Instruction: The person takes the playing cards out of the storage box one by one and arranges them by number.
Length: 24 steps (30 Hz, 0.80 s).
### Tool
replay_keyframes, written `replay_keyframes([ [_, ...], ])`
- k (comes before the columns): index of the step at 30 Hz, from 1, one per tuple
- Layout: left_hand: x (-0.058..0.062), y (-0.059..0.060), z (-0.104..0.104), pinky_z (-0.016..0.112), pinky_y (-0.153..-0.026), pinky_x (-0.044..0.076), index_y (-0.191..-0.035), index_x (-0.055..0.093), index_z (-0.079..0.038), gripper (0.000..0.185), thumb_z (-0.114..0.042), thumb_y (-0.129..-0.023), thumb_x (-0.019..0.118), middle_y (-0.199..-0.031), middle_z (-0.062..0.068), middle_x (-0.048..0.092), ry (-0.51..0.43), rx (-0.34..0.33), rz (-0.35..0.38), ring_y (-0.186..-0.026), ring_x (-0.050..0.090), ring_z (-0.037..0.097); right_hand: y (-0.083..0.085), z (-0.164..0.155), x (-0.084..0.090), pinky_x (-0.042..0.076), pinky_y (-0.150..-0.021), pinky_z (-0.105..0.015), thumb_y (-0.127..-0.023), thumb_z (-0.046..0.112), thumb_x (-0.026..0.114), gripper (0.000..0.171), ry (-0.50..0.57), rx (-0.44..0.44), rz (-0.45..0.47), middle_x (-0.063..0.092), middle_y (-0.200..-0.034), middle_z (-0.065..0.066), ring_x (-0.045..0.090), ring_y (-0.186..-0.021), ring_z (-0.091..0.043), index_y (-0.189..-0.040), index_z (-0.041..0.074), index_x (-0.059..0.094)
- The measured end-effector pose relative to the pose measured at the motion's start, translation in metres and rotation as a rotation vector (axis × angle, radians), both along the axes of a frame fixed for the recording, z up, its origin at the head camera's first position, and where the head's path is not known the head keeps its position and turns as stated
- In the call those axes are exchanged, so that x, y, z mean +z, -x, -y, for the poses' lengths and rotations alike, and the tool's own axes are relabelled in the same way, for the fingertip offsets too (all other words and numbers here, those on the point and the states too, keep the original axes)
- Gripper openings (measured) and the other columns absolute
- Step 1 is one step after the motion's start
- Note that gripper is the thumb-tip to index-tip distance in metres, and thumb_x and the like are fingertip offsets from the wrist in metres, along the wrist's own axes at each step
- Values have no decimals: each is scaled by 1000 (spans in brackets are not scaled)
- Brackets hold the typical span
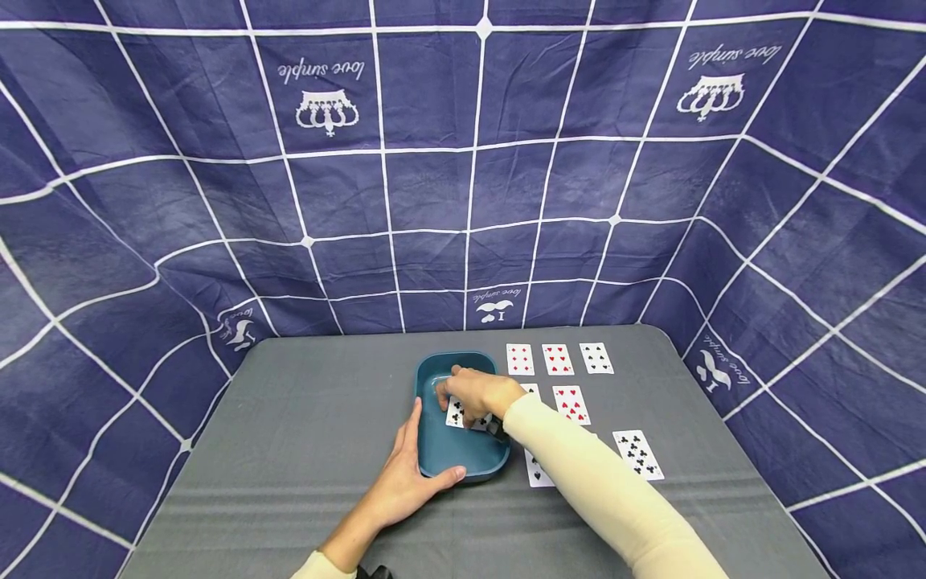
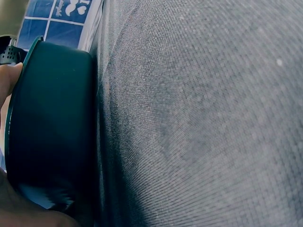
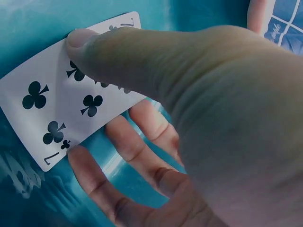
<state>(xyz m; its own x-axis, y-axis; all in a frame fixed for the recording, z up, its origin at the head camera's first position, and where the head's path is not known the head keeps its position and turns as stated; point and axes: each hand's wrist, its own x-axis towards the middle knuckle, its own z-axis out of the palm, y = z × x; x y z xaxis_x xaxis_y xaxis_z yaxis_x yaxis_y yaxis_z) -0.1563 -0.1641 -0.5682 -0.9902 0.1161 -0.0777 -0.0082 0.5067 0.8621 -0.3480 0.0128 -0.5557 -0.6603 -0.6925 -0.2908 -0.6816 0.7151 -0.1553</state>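
A blue-green tray (image 1: 463, 464) stands on the grey table. At its near left corner my left hand (image 1: 405, 480) holds it, fingers along the left wall and thumb over the near rim. The tray's outer wall (image 2: 52, 113) fills the left of the left wrist view, with parts of that hand at the frame's edge. Inside the tray, my right hand (image 1: 473, 392) pinches a seven of clubs (image 3: 35, 101), thumb on its face and fingers at the opposite edge. The thumb covers part of the pips. The tray floor lies behind the card.
Right of the tray, several face-up cards lie in rows, among them a diamond card (image 1: 519, 359), heart cards (image 1: 558, 359) and a club card (image 1: 638, 455). My right forearm (image 1: 600, 482) partly hides some. Blue checked cloth (image 1: 434, 193) hangs behind and beside the table.
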Motion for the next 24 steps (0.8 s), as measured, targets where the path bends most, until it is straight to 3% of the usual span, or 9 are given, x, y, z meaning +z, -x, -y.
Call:
replay_keyframes([
  [8, 0, 0, 0, 78, -133, 37, -190, 2, -27, 140, -52, -93, 98, -191, 22, 24, 3, 2, 9, -174, 34, 51, -7, -3, 1, 56, -81, -28, -75, 21, 114, 54, 63, 9, -44, 61, -119, -2, 62, -92, -13, -105, 36, 72],
  [15, 0, 1, -1, 77, -134, 36, -190, 1, -26, 140, -52, -93, 98, -192, 22, 23, 1, -1, 3, -175, 34, 51, -38, -8, 51, 55, -81, -25, -85, 16, 107, 47, 80, -26, 13, 61, -124, -6, 62, -92, -12, -116, 24, 73],
  [24, -1, 1, 0, 77, -134, 36, -190, 2, -25, 141, -53, -92, 99, -191, 23, 24, 1, -1, -1, -174, 35, 50, -40, -17, 54, 54, -80, -26, -88, 17, 105, 48, 171, -10, -6, 66, -118, -7, 60, -93, -13, -125, 18, 74],
])
